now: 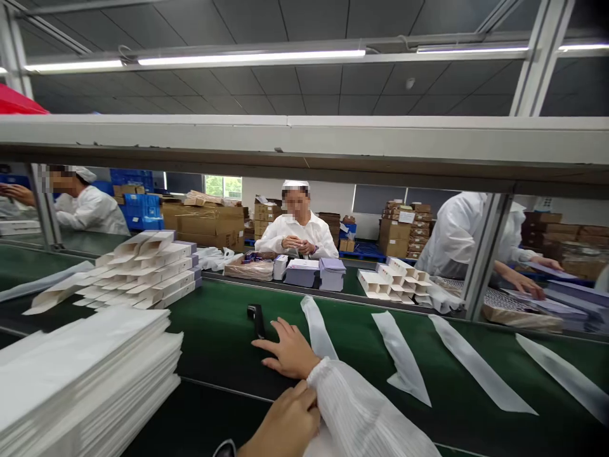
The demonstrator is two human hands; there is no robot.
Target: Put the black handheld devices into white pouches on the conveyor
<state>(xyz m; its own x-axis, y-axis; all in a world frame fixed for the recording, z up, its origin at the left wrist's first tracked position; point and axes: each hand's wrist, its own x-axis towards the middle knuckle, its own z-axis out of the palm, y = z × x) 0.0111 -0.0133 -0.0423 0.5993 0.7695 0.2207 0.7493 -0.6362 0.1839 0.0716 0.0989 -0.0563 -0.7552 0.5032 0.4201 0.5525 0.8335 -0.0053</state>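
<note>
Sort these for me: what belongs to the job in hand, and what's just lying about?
Probably the job:
left hand, seemingly holding the white cuff
right hand, open near a black object
white strips on the green belt
flat white stack

Apparently just lying about:
blue crates, behind
cardboard cartons, behind

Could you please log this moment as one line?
left hand: gripping right cuff | right hand: open, fingers spread, near black object | green belt: white strips lying apart

Blue crates (143, 208) near cardboard cartons (209, 226).
</note>
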